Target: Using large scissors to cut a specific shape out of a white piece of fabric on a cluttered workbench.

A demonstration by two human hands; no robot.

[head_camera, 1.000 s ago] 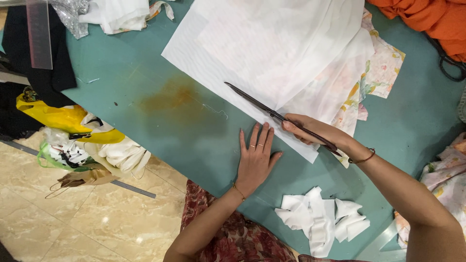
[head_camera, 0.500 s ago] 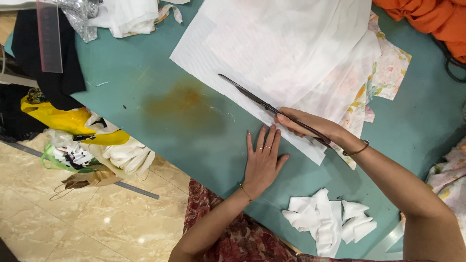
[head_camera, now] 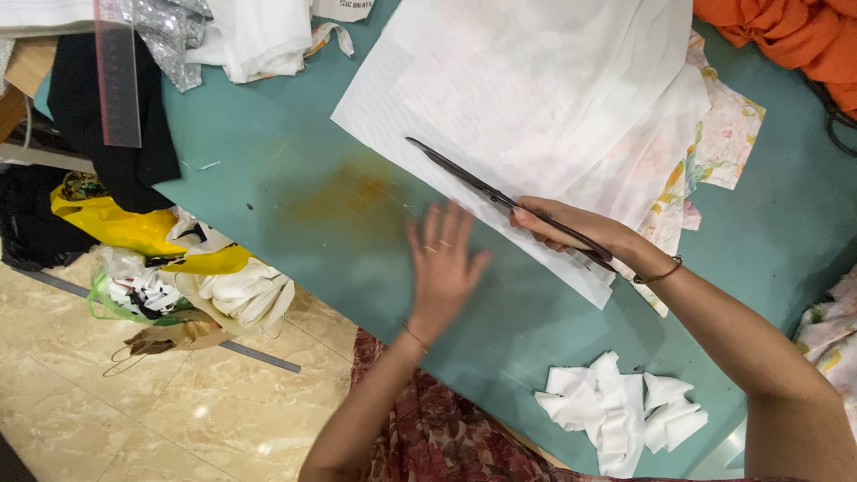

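On the teal table [head_camera: 268, 192], as seen from the head view, a stack of white fabric sheets [head_camera: 527, 98] is laid flat across the upper middle, its lower edge running diagonally. Long dark scissors [head_camera: 486, 192] are held along that edge, blades pointing up and to the left, apparently closed or nearly so. The right hand [head_camera: 576, 228] is wrapped around the scissor handles, fingers curled and pressed together through the loops. The left hand [head_camera: 444, 263] is blurred, palm down over bare table just beside the fabric edge, fingers spread; contact with the surface cannot be told. A floral printed piece [head_camera: 719, 134] is seen under the white sheets at the right. A heap of white offcuts [head_camera: 616, 406] is noted near the table's lower edge. Orange cloth [head_camera: 786, 36] is bunched at the upper right corner. A clear ruler [head_camera: 116, 76] lies over black cloth at the upper left. A yellow plastic bag [head_camera: 116, 223] and white scraps are heaped on the floor beside the table.
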